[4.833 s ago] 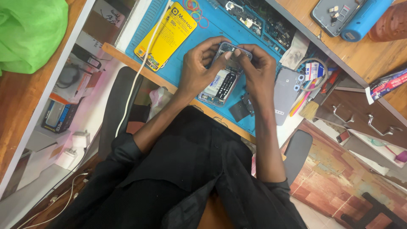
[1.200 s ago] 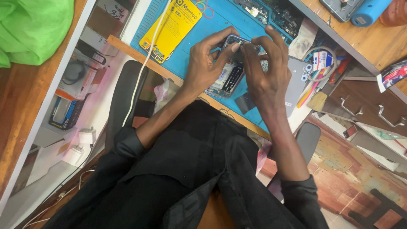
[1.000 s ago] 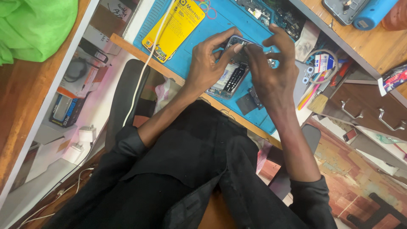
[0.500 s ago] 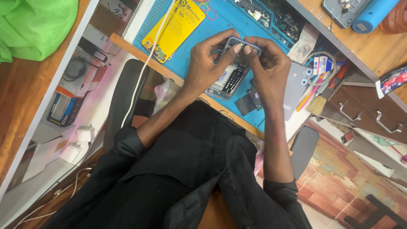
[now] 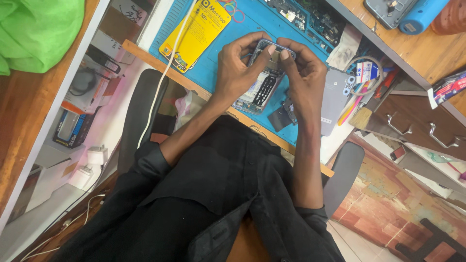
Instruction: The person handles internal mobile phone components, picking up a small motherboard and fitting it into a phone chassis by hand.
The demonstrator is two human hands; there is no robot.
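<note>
Change: right hand (image 5: 307,77) is settling back beside left hand (image 5: 238,73) on phone (image 5: 259,85).
Fingers: both thumbs are pressing its top edge, fingers gripping.

A wooden desk (image 5: 145,54) carries a big blue rubber mat (image 5: 252,24). On the mat lies a flat yellow card (image 5: 196,29), with a white cable (image 5: 170,63) running over it. An opened phone with its insides showing (image 5: 257,92) rests on the mat too. Beside it lie a small dark square part (image 5: 279,118) and a grey phone back cover (image 5: 335,99). A brush with pale bristles (image 5: 360,118) sits near the mat's edge.
</note>
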